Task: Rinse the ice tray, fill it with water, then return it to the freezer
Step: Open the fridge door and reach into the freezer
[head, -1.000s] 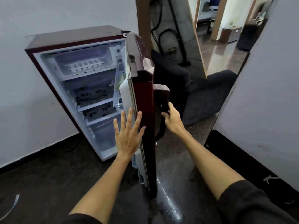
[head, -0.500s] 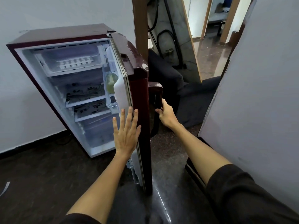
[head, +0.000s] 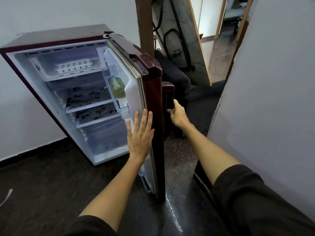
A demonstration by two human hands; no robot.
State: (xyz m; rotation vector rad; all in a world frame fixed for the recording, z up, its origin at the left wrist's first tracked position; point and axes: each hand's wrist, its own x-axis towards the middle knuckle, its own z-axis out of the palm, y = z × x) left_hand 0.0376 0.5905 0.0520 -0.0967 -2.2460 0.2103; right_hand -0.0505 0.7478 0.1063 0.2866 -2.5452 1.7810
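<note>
With both hands on the fridge door [head: 151, 106] and neither carrying anything, task stage is ambiguous from this view. Nearest: left hand [head: 140, 135] flat, fingers straight and together, laid against the door's inner edge near the gasket, gripping nothing. Just right of it, right hand [head: 178, 114] has fingers curled round the dark door handle [head: 168, 97] on the outer face. Door stands edge-on, swung wide; a greenish bottle [head: 117, 86] sits in its upper door rack. Farther in and left, fridge cabinet [head: 51, 43] is open, patterned shelves [head: 88, 97] mid-height. Farthest, top of the cabinet: ice tray [head: 75, 66] lies flat in the freezer compartment [head: 68, 65], well apart from both hands. Can't tell whether the cells hold water or ice; too small and pale. Judgement: either nothing done yet and the tray is about to be fetched, or tray already returned and only closing the door is left. No sink or tap in view
</note>
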